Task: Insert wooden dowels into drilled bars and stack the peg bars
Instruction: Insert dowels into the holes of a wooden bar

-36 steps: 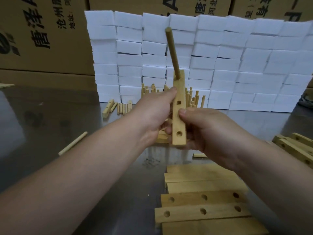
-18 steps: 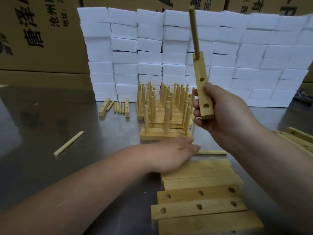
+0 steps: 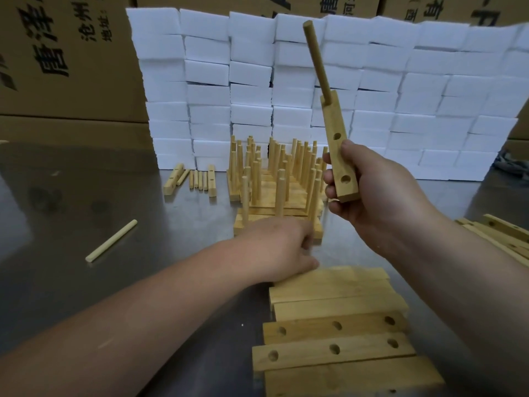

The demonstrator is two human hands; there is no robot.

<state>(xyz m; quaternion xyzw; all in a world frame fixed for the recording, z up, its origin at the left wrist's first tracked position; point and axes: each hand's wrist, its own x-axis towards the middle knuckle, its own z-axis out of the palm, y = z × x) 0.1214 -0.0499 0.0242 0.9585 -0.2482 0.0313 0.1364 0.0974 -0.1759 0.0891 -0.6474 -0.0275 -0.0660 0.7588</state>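
The right hand (image 3: 369,193) has thumb and fingers wrapped round the lower end of a drilled bar (image 3: 339,150), holding it nearly upright in the air above the table (image 3: 71,196), with one dowel (image 3: 317,61) standing out of its top hole and two holes bare. The left hand (image 3: 280,247) lies low, palm down, between the stack of peg bars (image 3: 274,196) at the table's middle and the row of flat bars (image 3: 335,351) along the near edge; its fingers are blurred, so its grip cannot be told. A loose dowel (image 3: 111,240) lies in open room toward the left edge.
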